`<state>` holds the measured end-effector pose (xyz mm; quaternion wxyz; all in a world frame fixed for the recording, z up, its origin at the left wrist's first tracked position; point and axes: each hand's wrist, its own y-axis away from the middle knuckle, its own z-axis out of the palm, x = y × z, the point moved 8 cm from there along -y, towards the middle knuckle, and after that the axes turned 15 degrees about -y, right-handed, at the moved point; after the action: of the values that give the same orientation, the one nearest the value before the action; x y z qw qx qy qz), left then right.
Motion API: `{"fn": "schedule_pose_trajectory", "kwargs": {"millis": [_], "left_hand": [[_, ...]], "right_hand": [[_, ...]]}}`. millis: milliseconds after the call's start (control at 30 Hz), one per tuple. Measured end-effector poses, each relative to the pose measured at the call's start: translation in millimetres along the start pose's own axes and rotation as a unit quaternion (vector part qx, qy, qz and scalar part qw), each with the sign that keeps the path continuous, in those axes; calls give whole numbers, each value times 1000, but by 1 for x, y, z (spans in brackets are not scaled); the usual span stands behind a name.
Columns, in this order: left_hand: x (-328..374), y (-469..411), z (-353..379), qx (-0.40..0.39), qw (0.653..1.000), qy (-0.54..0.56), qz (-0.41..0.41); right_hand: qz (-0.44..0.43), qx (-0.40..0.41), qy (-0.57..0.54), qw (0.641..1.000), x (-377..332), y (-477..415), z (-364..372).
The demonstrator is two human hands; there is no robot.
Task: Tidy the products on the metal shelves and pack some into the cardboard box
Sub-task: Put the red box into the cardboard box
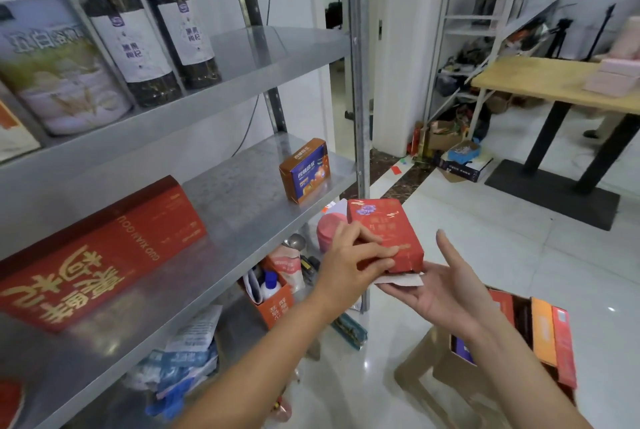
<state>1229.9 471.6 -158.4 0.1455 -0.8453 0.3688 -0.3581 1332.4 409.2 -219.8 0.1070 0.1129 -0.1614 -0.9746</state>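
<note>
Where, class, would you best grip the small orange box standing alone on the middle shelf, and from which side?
Grip the small orange box across its two narrow ends, coming from the shelf's open front edge: it stands upright near that edge, nothing beside it.

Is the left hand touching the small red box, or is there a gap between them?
Touching. In the head view, the left hand has its fingers lying across the front of the small red box, with no gap visible.
</note>
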Motion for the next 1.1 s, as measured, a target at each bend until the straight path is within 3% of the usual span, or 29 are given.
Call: {"fn": "schedule_pose_trajectory", "kwargs": {"millis": [167, 267, 333, 400, 500, 600, 667, 700, 867, 1100], "left_hand": [[-15, 10, -3, -5, 993, -16, 114], [-27, 12, -3, -34, 992, 13, 118], [-36, 13, -6, -55, 993, 65, 81], [-47, 13, -9, -77, 984, 159, -15], [-75, 17, -2, -89, 928, 282, -228], [-87, 37, 24, -231, 846, 317, -362], [-82, 51, 37, -320, 785, 372, -377], [-80, 53, 38, -332, 772, 393, -373], [-81, 53, 51, -324, 750, 449, -361], [-67, 57, 78, -331, 731, 482, -352]], "right_hand": [[-18, 92, -42, 995, 27, -19, -9], [-50, 116, -73, 989, 36, -25, -14], [-66, 110, -74, 989, 41, -28, -16], [-84, 127, -48, 987, 43, -27, -21], [-113, 144, -33, 983, 45, -26, -30], [-154, 107, -31, 982, 45, -26, -31], [-172, 111, 8, 979, 43, -25, -35], [-181, 122, 24, 976, 41, -24, -40], [-207, 156, 80, 963, 33, -7, -54], [-263, 229, 235, 907, 13, 23, -75]]}}
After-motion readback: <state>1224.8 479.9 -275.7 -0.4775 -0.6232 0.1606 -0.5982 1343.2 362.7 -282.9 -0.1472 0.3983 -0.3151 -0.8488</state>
